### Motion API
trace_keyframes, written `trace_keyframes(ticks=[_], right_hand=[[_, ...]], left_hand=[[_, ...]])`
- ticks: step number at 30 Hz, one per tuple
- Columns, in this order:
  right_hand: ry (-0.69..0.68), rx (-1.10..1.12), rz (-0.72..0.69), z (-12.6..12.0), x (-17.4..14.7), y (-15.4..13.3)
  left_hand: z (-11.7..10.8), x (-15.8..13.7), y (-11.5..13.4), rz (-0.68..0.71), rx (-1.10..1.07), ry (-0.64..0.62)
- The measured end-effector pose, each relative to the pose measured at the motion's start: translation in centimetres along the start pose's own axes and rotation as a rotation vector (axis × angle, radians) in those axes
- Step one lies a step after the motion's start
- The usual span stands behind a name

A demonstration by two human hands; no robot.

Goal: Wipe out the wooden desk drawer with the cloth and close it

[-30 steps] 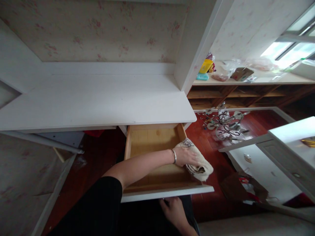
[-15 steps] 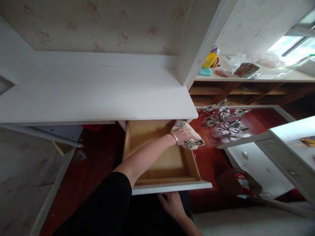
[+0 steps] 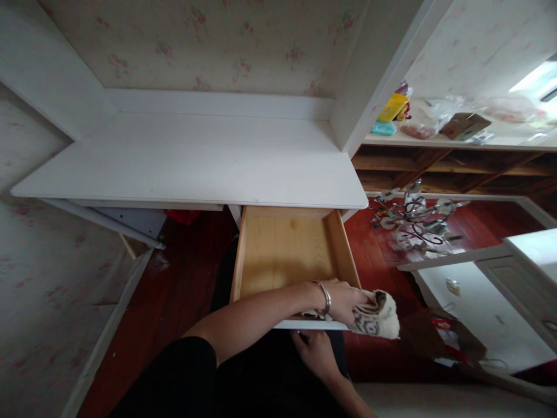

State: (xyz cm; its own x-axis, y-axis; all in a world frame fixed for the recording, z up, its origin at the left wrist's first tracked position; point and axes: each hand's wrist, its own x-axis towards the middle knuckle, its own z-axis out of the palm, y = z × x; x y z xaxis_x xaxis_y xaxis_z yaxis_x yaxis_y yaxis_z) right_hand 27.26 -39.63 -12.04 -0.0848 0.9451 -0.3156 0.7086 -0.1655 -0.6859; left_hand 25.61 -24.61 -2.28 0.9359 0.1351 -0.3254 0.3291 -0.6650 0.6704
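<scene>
A wooden drawer [image 3: 278,249] with a white front is pulled out from under the white desk [image 3: 226,159]. My left hand [image 3: 342,299], with a silver bangle at the wrist, grips a folded cream-and-brown cloth [image 3: 378,318]. It presses the cloth over the drawer's front right corner, and much of the cloth hangs outside. A bit of cloth also shows under the wrist. Below the drawer front [image 3: 308,325], my right hand [image 3: 319,355] is closed against its edge, the fingertips partly hidden.
To the right, a metal chandelier [image 3: 418,217] lies on the red wood floor [image 3: 374,267]. Beyond it runs a low shelf unit [image 3: 456,162] with bags and a box on top. A white cabinet [image 3: 513,273] and an open cardboard box [image 3: 461,342] stand at lower right.
My left hand has moved the cloth from the drawer's right side toward me, to the front right corner. My right hand stays at the drawer front. The view has shifted left.
</scene>
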Motion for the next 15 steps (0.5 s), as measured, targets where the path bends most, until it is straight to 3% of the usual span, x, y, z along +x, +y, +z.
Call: trace_keyframes(ticks=[4,8,15], right_hand=[[-0.016,-0.02,0.049,0.3,-0.1,0.2],[-0.036,-0.043,0.056,0.5,-0.1,0.7],[-0.102,-0.033,0.04,-0.2,0.0,0.6]], left_hand=[[-0.2,-4.4,-2.5,-0.086,0.033,-0.063],[-0.3,-10.8,-4.4,-0.109,0.06,-0.074],[-0.5,-22.0,-3.7,-0.244,0.254,-0.016]])
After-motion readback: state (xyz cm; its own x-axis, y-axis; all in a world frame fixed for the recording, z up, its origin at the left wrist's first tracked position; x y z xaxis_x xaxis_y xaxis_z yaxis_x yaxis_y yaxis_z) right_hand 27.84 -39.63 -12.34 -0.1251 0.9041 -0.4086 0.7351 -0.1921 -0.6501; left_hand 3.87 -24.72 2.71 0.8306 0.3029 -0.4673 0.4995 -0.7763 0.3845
